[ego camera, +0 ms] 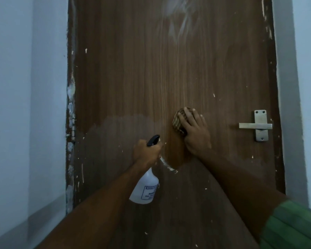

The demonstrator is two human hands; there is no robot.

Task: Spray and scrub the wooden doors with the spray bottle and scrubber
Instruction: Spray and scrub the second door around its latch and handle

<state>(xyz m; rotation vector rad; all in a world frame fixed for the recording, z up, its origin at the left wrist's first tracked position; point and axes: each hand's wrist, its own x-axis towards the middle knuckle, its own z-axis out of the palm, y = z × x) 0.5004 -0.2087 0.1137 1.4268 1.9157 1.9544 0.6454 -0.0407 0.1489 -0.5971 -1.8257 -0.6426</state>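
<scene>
From the head camera I look at one wooden door point(133, 78) filling the middle of the frame, with pale walls down both edges. My right hand point(196, 131), just right of centre, lies with fingers spread over one striped scrubber point(178, 121) and presses it flat against the wood. My left hand point(146, 152), lower centre, is wrapped round the neck of one white spray bottle point(145, 187); the bottle's black nozzle point(153, 140) points up toward the door, and its body hangs below my fist.

I judge the scrubber soft and light, best held from behind with a flat palm, as it is now. The bottle looks like light plastic, possibly slick if wet, so the neck under the trigger is the sure hold.

One metal lever handle point(255, 125) sits at centre right. Pale streaks run down the upper door and a wet arc shows below the hands. One green sleeve point(291, 229) shows at lower right.
</scene>
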